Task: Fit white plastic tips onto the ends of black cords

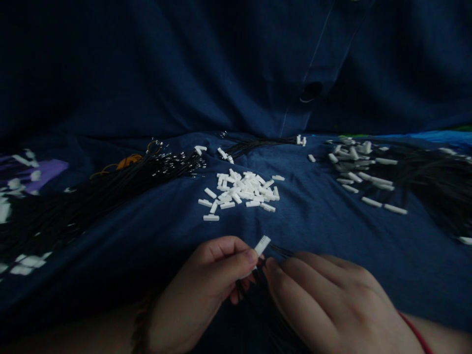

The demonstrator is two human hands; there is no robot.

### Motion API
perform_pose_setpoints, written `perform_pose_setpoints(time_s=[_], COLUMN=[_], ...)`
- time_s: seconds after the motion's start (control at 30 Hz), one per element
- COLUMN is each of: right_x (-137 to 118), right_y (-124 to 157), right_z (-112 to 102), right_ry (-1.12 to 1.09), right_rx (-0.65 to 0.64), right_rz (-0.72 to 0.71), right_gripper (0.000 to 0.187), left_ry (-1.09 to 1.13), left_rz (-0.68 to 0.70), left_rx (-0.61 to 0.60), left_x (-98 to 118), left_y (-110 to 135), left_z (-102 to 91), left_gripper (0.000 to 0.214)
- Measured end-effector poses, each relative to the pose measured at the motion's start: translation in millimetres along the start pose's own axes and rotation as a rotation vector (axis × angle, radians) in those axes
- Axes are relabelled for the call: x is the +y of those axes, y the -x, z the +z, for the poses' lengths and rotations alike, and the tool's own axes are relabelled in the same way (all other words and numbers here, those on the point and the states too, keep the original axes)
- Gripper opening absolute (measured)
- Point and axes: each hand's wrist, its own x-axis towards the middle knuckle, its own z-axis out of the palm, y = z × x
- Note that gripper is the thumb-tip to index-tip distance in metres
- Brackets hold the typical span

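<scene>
Connector (261,247) in the left-hand grip (206,285), slotted end (264,240) beyond the thumb (238,265).

Held connector (263,244): partly covered by left hand (206,282).
Right hand (328,300): palm side hidden.
Right wire bundle (437,179): cut off at right edge.
Left-edge white parts (4,210): blurred.

No texts, labels, brands, numbers or signs can be read, either on the white connector (262,245) or on anything around it.
</scene>
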Motion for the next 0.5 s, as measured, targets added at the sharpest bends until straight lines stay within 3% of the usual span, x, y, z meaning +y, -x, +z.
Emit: perform_pose_setpoints(time_s=[0.1, 0.23, 0.27, 0.4, 0.5], right_x=[2, 9, 10, 12, 3], right_y=[-1, -1, 1, 16, 28], right_z=[0, -15, -21, -37, -30], right_ry=[-0.054, -0.119, -0.075, 0.162, 0.136], right_rx=[-0.025, -0.093, -0.087, -0.027, -0.086], right_rz=[0.068, 0.316, 0.342, 0.233, 0.086], right_gripper=[0.034, 0.011, 0.016, 0.021, 0.037], left_ry=[-0.067, -0.08, -0.066, -0.036, -0.005], left_rz=[0.045, 0.134, 0.156, 0.224, 0.259], left_rx=[0.039, 0.123, 0.143, 0.161, 0.159], left_x=[3, 13, 15, 23, 24], left_y=[-2, -5, -5, -6, -6], left_z=[-1.5, -7.8, -9.6, -14.7, -16.2], left_gripper=[0.018, 0.015, 0.014, 0.012, 0.01])
